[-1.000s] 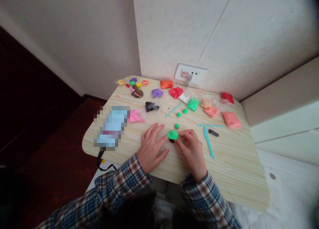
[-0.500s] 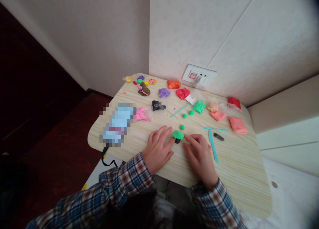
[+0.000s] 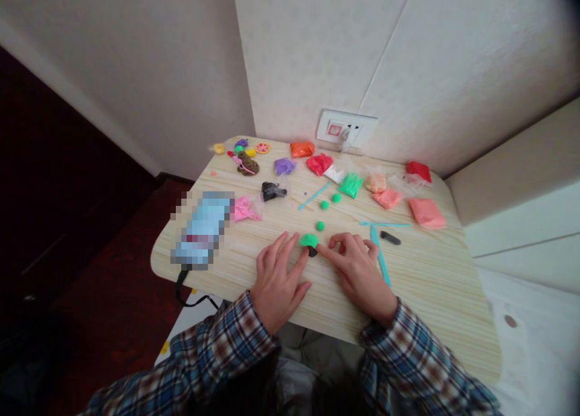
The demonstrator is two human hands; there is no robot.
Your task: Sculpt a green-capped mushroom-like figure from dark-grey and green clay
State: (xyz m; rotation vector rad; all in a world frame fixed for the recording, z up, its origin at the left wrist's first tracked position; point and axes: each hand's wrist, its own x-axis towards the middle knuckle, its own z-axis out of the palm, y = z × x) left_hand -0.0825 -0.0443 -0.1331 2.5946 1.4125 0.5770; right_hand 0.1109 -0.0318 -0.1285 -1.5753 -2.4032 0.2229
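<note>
Vividly green cap [image 3: 309, 241], black base [image 3: 312, 252]

The pale table [image 3: 435, 295] had lots of bright things on it.
A green and black lump [image 3: 309, 241] sat in the middle, with three green balls [image 3: 324, 205] towards one o'clock. A blurry phone [image 3: 206, 223] lay at nine, a pink bag [image 3: 244, 209] at ten, a curly brown lump [image 3: 248, 164] at eleven, an orange packet [image 3: 302, 150] at twelve, a red packet [image 3: 417, 172] at two and a blue knife [image 3: 383, 265] near three.
</note>
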